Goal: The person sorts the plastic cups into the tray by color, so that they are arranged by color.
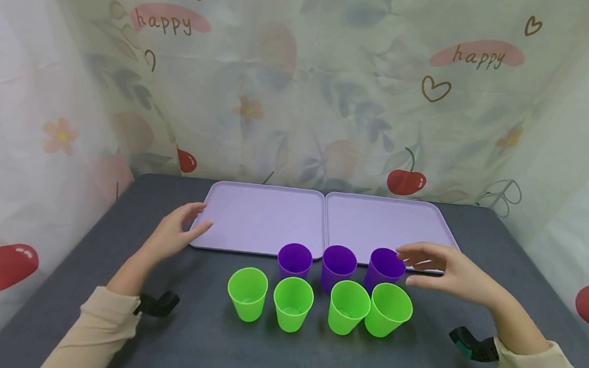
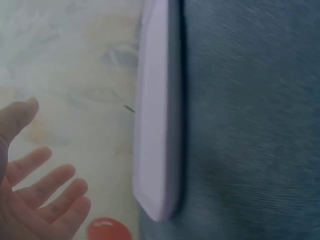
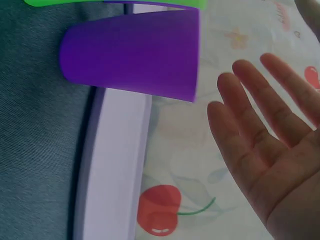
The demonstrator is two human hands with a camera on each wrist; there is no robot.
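My left hand [image 1: 175,234] hovers by the left end of the left lilac tray [image 1: 262,218], its fingers relaxed and holding nothing. Over at the right, my right hand [image 1: 446,272] is beside the rightmost purple cup [image 1: 384,268], thumb and fingers apart with nothing between them. In the right wrist view that purple cup [image 3: 132,55] stands off the fingertips. Two more purple cups, one in the middle [image 1: 338,268] and one at the left [image 1: 295,261], complete the row. In front of them stand several green cups [image 1: 247,293], the two rightmost touching or overlapping in view.
A second lilac tray [image 1: 388,221] lies against the first at the back of the dark table [image 1: 204,341]. A printed curtain [image 1: 305,94] hangs behind and along both sides. Black wrist devices [image 1: 474,346] sit on both forearms.
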